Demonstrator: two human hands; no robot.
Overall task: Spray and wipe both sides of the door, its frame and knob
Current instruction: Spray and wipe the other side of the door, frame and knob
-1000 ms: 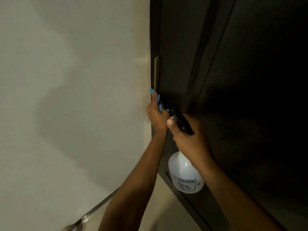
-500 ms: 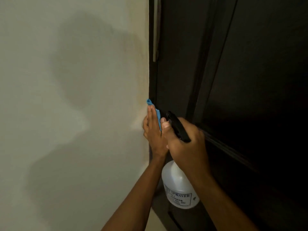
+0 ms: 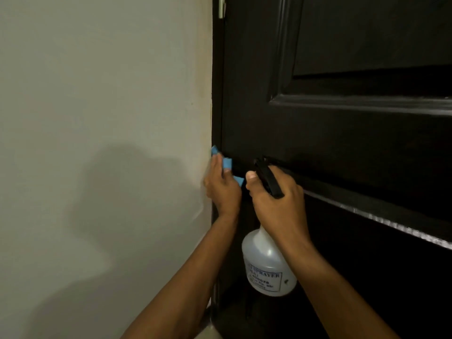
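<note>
A dark brown panelled door (image 3: pixel 342 133) fills the right half of the view. Its dark frame (image 3: pixel 217 94) runs down beside the pale wall. My left hand (image 3: pixel 221 188) presses a blue cloth (image 3: pixel 227 163) against the frame edge, fingers wrapped over the cloth. My right hand (image 3: pixel 276 204) grips the black trigger head of a white spray bottle (image 3: pixel 267 267), which hangs below the hand close to the door. The door knob is out of view.
A pale wall (image 3: pixel 105 143) takes up the left half, with my shadow on it. A metal hinge (image 3: pixel 222 7) shows at the top of the frame. A strip of light floor (image 3: pixel 208 332) shows at the bottom.
The view has shifted down the door, so the hinge now sits at the top edge. Both hands have moved lower along the frame, with the cloth still on the frame edge.
</note>
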